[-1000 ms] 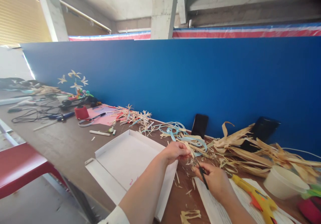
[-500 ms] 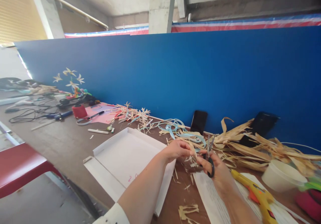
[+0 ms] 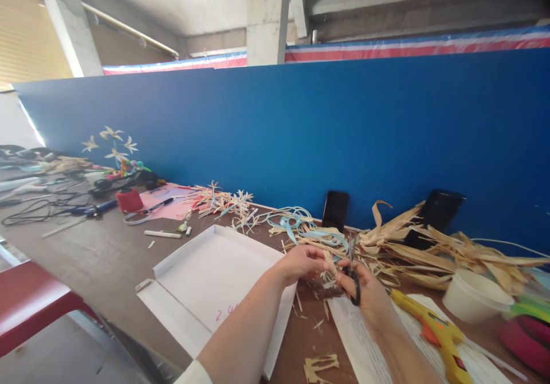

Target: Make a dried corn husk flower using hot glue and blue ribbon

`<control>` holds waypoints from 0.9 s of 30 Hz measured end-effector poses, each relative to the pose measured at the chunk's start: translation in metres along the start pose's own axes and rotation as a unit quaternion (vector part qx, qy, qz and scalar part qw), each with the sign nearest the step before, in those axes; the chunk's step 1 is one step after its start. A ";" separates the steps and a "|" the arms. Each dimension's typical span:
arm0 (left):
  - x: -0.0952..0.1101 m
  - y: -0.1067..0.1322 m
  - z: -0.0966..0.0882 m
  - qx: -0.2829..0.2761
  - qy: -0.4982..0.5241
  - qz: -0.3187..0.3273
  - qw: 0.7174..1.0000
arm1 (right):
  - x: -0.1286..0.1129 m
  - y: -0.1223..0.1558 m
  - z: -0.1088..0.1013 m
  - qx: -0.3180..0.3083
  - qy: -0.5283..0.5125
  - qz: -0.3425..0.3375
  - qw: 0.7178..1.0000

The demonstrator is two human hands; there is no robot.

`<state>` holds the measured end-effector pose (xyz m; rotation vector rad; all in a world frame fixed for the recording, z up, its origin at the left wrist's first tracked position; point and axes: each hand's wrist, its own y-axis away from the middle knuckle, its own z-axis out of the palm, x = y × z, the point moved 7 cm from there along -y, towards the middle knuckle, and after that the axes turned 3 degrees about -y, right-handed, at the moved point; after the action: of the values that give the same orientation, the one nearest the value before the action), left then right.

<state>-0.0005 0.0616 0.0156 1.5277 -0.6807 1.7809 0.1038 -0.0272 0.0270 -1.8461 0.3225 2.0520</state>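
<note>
Between thumb and fingers, my left hand (image 3: 303, 262) pinches a small pale strip of dried husk (image 3: 330, 261). Black-handled scissors (image 3: 355, 286) are in my right hand (image 3: 365, 292), their blades pointing up and away from me. The fingertips of my right hand are close to the husk strip; whether they touch it I cannot tell. Cut scraps (image 3: 320, 367) of the same husk lie on the table below. Under my left forearm is an open white box lid (image 3: 201, 275) with pink writing.
A yellow glue gun (image 3: 433, 329) rests on printed paper at right, near a white cup (image 3: 475, 295). Dried husks (image 3: 399, 249) and a phone (image 3: 335, 211) lie along the blue partition (image 3: 266, 132). Star-shaped husk flowers (image 3: 240, 200) and a red spool (image 3: 129, 200) are further left.
The whole view has shifted slightly, so things appear a little further left. Both hands stay close together, still with the husk strip and the scissors.
</note>
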 end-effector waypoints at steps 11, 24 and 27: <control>0.008 0.009 0.008 -0.058 0.074 -0.003 0.996 | 0.005 0.001 0.006 -0.026 -0.029 0.040 0.998; 0.009 0.013 0.014 -0.092 0.074 -0.017 0.993 | 0.002 0.007 0.015 -0.079 -0.034 0.056 0.995; 0.009 0.012 0.012 -0.077 0.069 -0.011 0.995 | 0.002 0.006 0.014 -0.071 -0.037 0.054 0.995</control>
<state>-0.0023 0.0463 0.0272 1.2928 -0.7114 1.7570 0.0889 -0.0267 0.0268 -1.8647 0.2669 2.2638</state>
